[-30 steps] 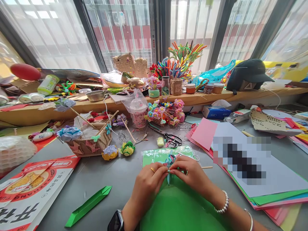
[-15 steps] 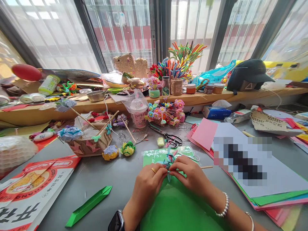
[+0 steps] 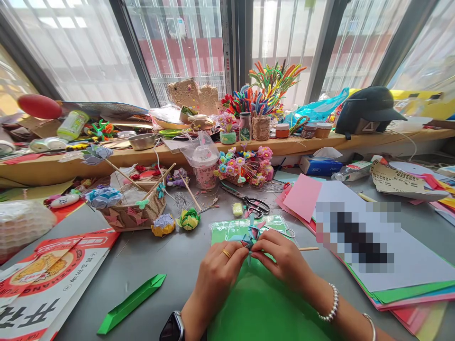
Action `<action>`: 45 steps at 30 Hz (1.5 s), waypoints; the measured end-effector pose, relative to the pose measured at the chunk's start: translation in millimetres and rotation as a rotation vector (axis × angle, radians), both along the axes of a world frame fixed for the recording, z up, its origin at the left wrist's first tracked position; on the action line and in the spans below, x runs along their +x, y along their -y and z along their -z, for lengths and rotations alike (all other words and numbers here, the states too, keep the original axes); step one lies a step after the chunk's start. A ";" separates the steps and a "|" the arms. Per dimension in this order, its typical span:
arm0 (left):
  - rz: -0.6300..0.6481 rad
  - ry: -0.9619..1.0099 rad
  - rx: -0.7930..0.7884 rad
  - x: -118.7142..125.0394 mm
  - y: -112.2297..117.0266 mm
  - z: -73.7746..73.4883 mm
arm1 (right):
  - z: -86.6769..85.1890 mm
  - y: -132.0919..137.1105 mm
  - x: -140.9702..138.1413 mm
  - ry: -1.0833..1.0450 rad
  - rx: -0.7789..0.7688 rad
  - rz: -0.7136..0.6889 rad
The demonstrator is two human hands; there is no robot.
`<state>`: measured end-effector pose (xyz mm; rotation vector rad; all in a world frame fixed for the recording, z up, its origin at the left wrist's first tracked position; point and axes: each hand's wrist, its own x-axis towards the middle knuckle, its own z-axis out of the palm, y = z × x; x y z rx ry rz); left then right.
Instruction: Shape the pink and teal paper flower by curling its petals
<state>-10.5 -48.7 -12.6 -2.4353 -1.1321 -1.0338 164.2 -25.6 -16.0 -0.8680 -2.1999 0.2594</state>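
Fingertip work here, right over the glossy green packet [image 3: 263, 303]! The left hand [image 3: 215, 270] has thumb and forefinger pinched nearly together, the other fingers curled in, and they've got the near end of a blue-and-pink folded paper piece [image 3: 253, 232]. In from the other side comes the match: the right hand [image 3: 284, 250], thumb and fingers closed in a narrow pinch on that same end, the two sets of fingertips all but meeting. The paper's points fan out just beyond them; exactly where each tip presses is too small to tell.

Out to the right of the right hand, a wooden stick [image 3: 309, 248] pokes into view; farther right, a stack of coloured paper [image 3: 408, 270]. Beyond both hands, black-handled scissors [image 3: 256, 204] lie on the desk [image 3: 149, 258] beside a small yellow block [image 3: 237, 209]. Left of the left hand, well apart, there's a folded green strip [image 3: 131, 303], and beyond it a yellow-and-green paper flower [image 3: 188, 219]!
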 end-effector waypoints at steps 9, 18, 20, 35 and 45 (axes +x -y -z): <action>-0.039 -0.021 -0.055 -1.6 -3.0 -1.5 | 1.8 -1.6 0.9 0.017 0.042 -0.001; -0.171 0.189 0.144 -3.1 3.8 -5.5 | -11.7 -0.7 4.2 -0.156 -0.213 0.036; -0.221 0.470 0.083 -4.5 3.4 -2.6 | -16.4 -0.7 6.0 -0.235 -0.328 0.047; 0.451 0.730 -1.020 -5.1 -1.5 3.3 | -27.5 2.4 10.8 -0.581 -0.978 -0.228; 0.331 0.710 -0.920 -3.8 -2.0 1.7 | -33.3 7.1 8.1 -0.484 -0.784 -0.137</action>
